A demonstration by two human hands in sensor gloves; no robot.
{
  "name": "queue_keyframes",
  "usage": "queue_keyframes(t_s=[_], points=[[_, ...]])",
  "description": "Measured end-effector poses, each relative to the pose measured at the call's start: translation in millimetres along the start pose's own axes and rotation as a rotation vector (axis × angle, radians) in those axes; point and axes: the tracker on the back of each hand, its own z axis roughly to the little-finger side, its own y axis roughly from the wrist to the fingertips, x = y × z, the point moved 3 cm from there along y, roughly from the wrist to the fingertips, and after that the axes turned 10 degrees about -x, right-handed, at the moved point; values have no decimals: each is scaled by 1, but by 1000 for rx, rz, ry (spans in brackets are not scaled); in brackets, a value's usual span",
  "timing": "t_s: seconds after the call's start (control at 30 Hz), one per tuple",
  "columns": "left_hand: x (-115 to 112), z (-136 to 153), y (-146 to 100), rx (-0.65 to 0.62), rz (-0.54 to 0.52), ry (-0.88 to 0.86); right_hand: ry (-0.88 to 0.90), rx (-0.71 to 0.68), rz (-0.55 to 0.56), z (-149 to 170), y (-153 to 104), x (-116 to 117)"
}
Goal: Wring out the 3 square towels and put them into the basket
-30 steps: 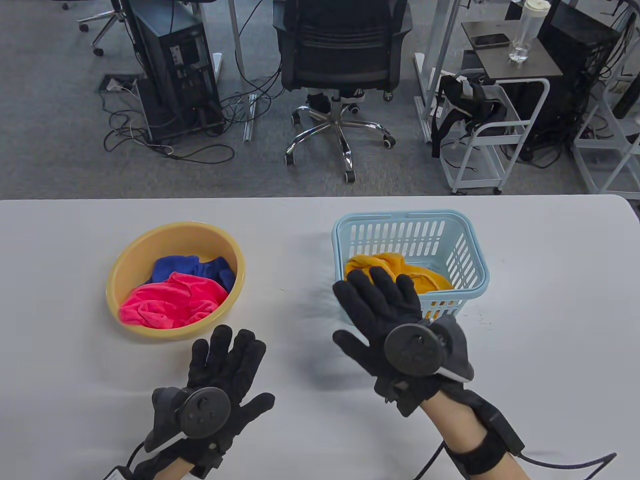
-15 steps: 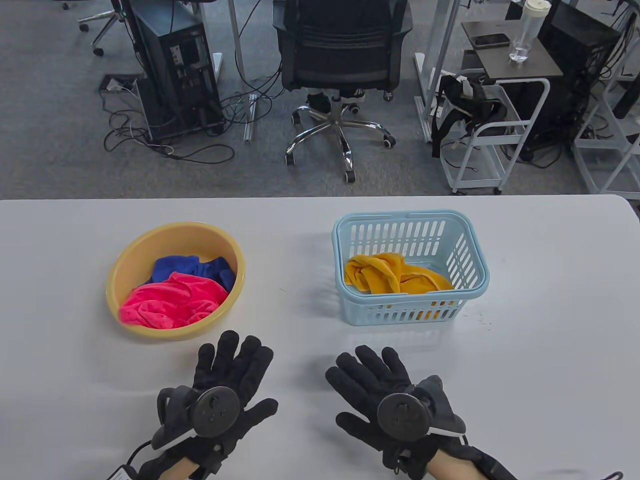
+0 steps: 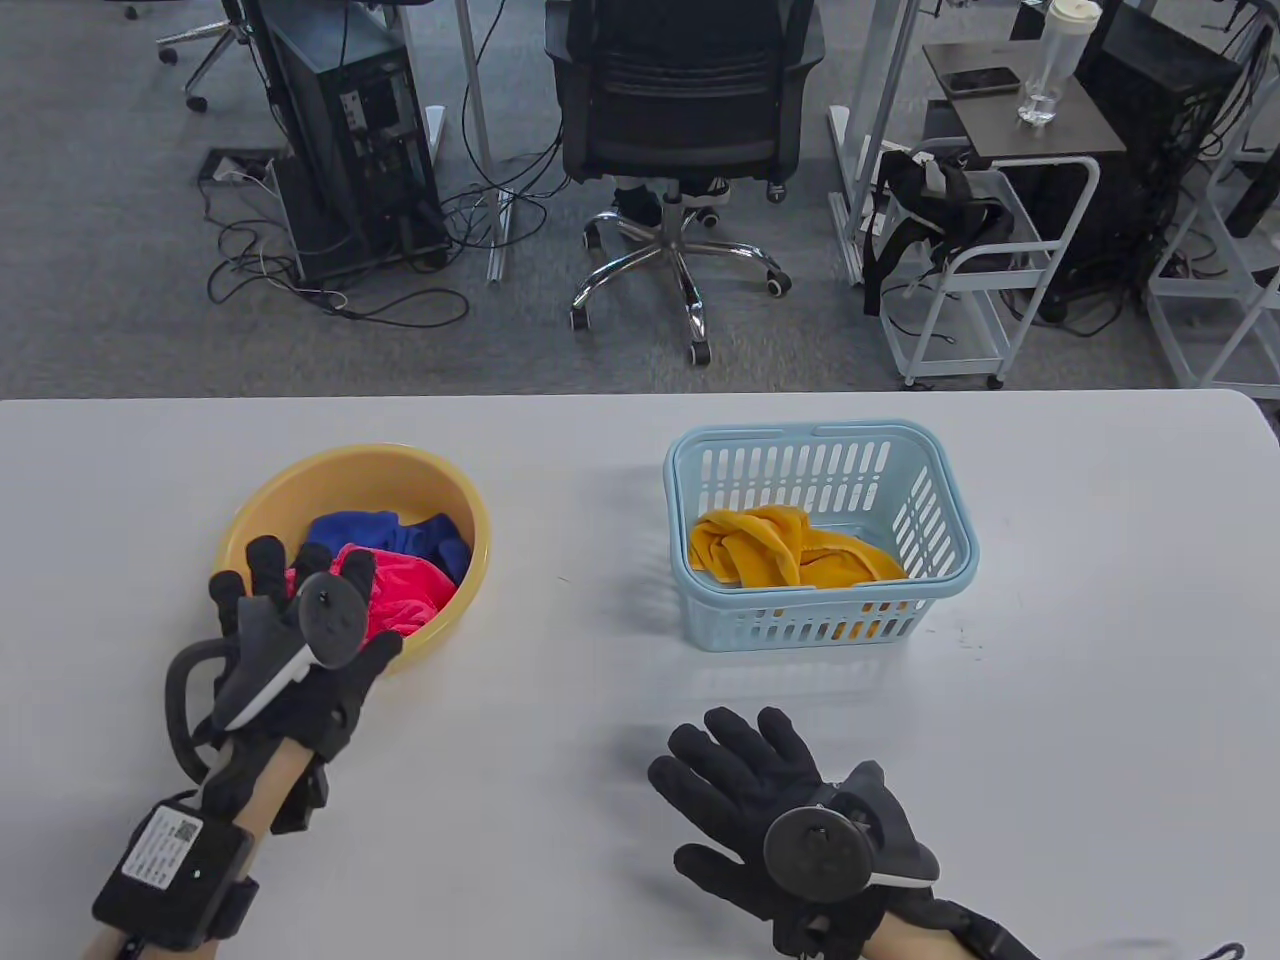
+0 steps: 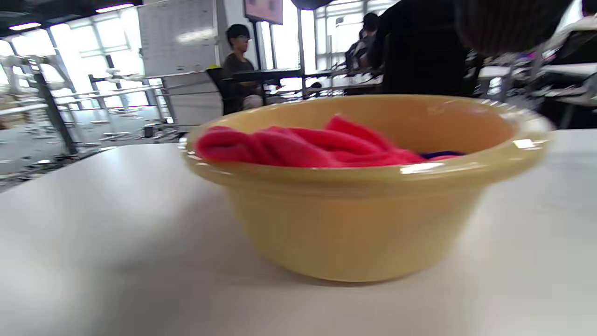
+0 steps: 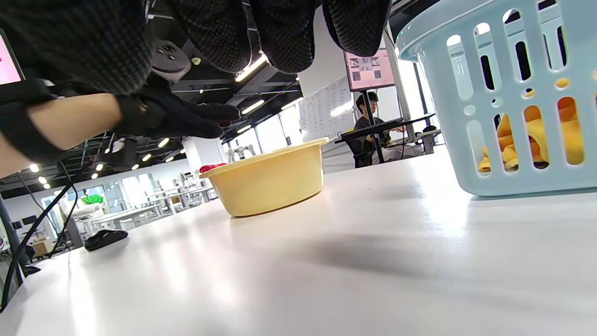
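Observation:
A yellow basin at the table's left holds a pink towel in front and a blue towel behind it. My left hand reaches over the basin's near rim, fingers stretched out above the pink towel; I cannot tell whether they touch it. The light blue basket at centre right holds a twisted yellow towel. My right hand hovers flat and empty near the table's front edge, in front of the basket. The left wrist view shows the basin close up with the pink towel.
Beyond the table's far edge stand an office chair, a computer tower and a white cart. In the right wrist view a small dark object lies on the table, far to the left of the basin.
My right hand drew back from the basket to the table's front, leaving the yellow towel inside. My left hand then moved forward and left, from the table front to over the basin.

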Motion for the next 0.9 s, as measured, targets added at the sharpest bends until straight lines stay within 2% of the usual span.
queue_keyframes(t_s=[0.17, 0.23, 0.43, 0.5, 0.53, 0.57, 0.63, 0.7, 0.8, 0.9], points=[[-21, 43, 32, 182, 186, 34, -2, -4, -16, -2, 1, 1], [-30, 49, 38, 181, 217, 28, -1, -5, -21, -2, 1, 2], [-39, 52, 47, 198, 216, 20, 18, 9, -44, 0, 1, 6], [-35, 47, 49, 170, 131, -2, 27, 10, -52, 1, 1, 9], [-29, 45, 49, 163, 24, 32, 34, 9, -57, 1, 2, 11], [-26, 45, 49, 158, -16, 53, 38, 10, -65, 2, 2, 12], [-21, 42, 48, 146, -23, 98, 45, 13, -87, 2, 3, 16], [-7, 41, 43, 125, -158, 77, 45, 13, -89, 3, 3, 17], [29, 38, 25, 59, -383, -113, 52, 19, -83, 4, 3, 16], [77, 32, -6, -76, -588, -365, 62, 24, -79, 6, 3, 16]])
